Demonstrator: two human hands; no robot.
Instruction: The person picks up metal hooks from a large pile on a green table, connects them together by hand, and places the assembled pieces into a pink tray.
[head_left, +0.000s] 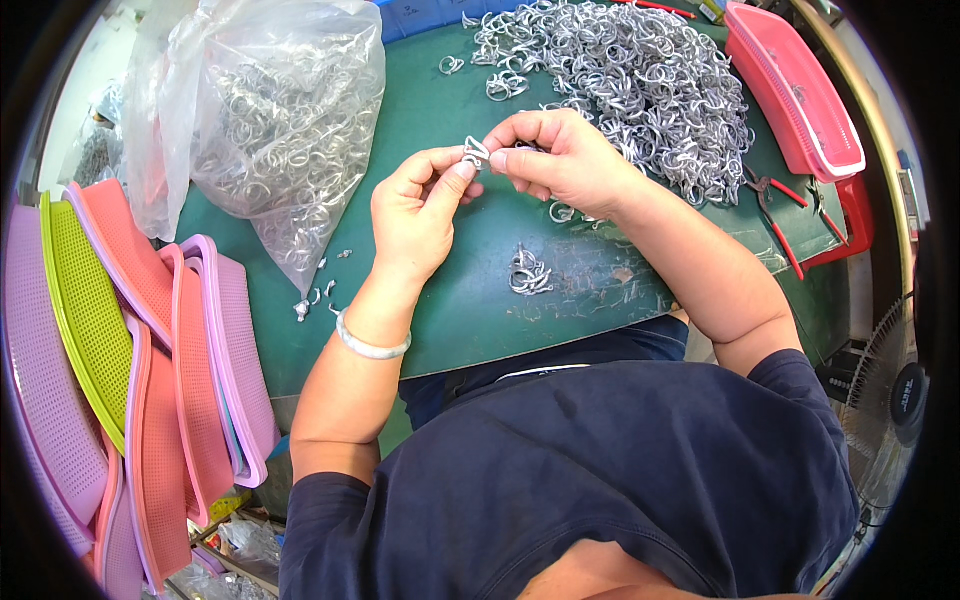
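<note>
Your green worktable spread beneath your forearms, with your torso in a dark navy T-shirt at its near edge. To your left stood nested perforated plastic baskets in lilac, lime green and coral. Beside them, a translucent plastic bag, filled with silver-coloured rings, tapered toward you on the tabletop. Across the far right part of the table lay a large loose heap of silver-coloured metal rings, flanked on its right by a pink rectangular plastic basket. A caged fan occupied the right margin.

Your left hand was narrowed to a pinch, its thumb and index finger gripping a looped silver-coloured metal piece; your right hand met it from the other side, thumb and fingers pressed together at the piece's right edge. Red-handled pliers lay right of the heap, below the pink basket. A pale bangle circled your left wrist, and a small cluster of rings rested nearer to you than your hands. The looped silver-coloured metal piece was above the tabletop, between your fingertips; tiny metal bits lay near the bag's tip
</note>
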